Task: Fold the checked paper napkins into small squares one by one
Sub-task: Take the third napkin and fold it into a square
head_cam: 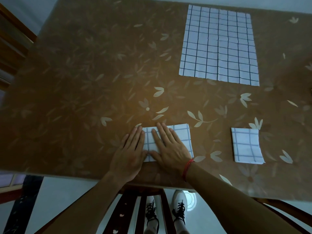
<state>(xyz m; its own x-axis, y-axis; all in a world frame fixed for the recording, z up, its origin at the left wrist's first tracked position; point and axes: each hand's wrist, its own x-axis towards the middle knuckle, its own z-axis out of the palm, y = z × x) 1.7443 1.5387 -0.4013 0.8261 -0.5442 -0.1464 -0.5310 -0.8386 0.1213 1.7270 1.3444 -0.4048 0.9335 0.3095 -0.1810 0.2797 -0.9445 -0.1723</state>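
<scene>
The tablecloth (84,81) is brown with pale cream leaves and flowers. The napkin (182,137) under the left hand (131,152) and right hand (170,147) is white with faint blue checks, like the folded square (246,146) to their right. Beyond them, the open napkin (219,44) is white with a dark navy grid. The right wrist's cord (188,168) is red.

No legible text or labels anywhere.

hands (152,149) on near napkin (182,137), folded square (246,146) right, open napkin (219,44) behind

Floral brown table (84,81) bears seemingly three checked napkins (219,44).
</scene>
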